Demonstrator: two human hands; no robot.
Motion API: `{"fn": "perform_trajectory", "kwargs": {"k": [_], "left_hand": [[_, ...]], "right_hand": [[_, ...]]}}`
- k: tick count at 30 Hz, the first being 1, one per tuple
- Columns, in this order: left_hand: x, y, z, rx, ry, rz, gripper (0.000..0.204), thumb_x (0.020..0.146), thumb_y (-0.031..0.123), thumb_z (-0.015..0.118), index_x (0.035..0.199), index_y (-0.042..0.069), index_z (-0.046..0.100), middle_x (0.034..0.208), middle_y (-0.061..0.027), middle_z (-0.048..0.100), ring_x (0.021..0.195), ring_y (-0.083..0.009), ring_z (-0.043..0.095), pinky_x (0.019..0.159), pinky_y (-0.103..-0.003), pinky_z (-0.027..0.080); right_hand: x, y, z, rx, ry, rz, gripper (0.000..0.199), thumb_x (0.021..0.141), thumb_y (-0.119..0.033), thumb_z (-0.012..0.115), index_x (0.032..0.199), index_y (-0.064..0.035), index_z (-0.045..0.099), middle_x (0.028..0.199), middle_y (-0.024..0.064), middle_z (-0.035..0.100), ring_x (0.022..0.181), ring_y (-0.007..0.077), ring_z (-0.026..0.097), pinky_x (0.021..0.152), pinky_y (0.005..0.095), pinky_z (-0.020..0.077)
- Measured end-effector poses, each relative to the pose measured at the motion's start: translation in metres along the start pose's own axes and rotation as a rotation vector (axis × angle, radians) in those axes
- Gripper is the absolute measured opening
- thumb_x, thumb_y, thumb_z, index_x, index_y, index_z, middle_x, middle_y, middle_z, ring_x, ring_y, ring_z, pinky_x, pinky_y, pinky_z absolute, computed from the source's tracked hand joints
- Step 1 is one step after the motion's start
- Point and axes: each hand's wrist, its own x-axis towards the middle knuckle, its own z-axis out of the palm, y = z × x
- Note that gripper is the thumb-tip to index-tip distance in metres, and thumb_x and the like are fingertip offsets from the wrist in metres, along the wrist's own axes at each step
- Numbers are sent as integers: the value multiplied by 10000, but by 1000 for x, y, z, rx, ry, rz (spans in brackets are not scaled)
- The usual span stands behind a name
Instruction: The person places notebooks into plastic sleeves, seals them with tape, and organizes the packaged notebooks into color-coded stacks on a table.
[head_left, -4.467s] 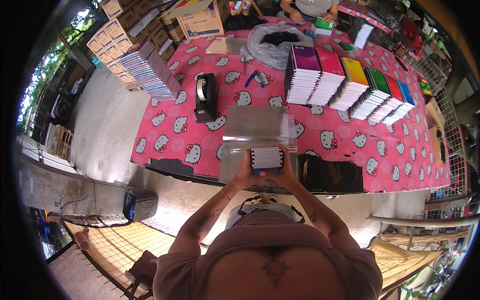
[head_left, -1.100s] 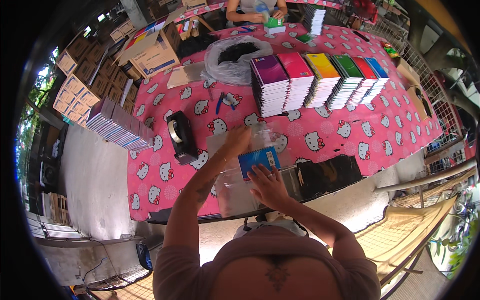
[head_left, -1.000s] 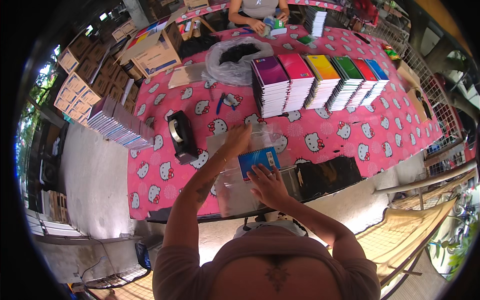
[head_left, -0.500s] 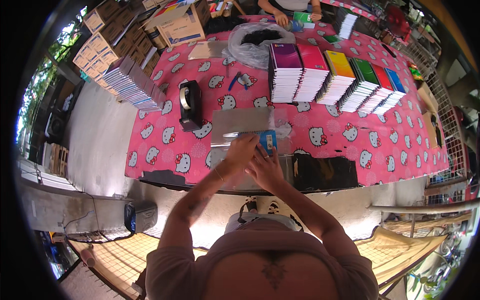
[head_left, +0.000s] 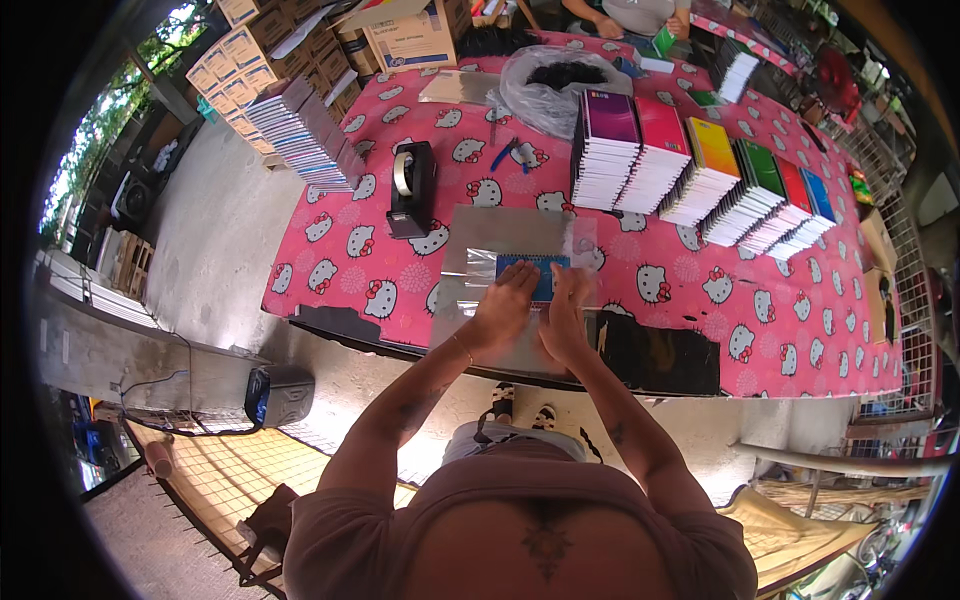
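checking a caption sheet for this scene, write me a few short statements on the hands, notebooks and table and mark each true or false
1. The black tape dispenser stands left of the blue notebook. True.
2. Both hands are on the tape dispenser. False: the left hand is on the blue notebook, and the right hand is at its right edge.
3. The purple-topped stack is at the left end of the row of stacks. True.
4. The yellow-topped stack is at the right end. False: the blue-topped stack is.
5. A blue-handled tool lies on the pink tablecloth. True.
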Motion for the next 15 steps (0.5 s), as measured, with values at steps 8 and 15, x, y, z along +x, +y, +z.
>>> {"fn": "perform_trajectory", "kwargs": {"k": [8, 15], "left_hand": [[-7, 5, -13, -76, 0, -108, 444, 863, 113, 591, 1277, -44, 551, 1351, -238, 544, 1307, -382, 492, 1093, -463, 412], [-52, -149, -65, -22, 396, -708, 304, 910, 184, 635, 1140, -8, 682, 1044, -166, 685, 933, -318, 665, 835, -397, 557]], "right_hand": [[6, 17, -23, -617, -180, -405, 616, 765, -257, 764, 1317, -75, 562, 1279, 79, 533, 1173, 230, 565, 1060, 435, 356], [10, 4, -26, -547, -186, -406, 528, 756, -239, 747, 1234, -61, 610, 1184, 52, 596, 1150, 205, 596, 971, 392, 431]]}}
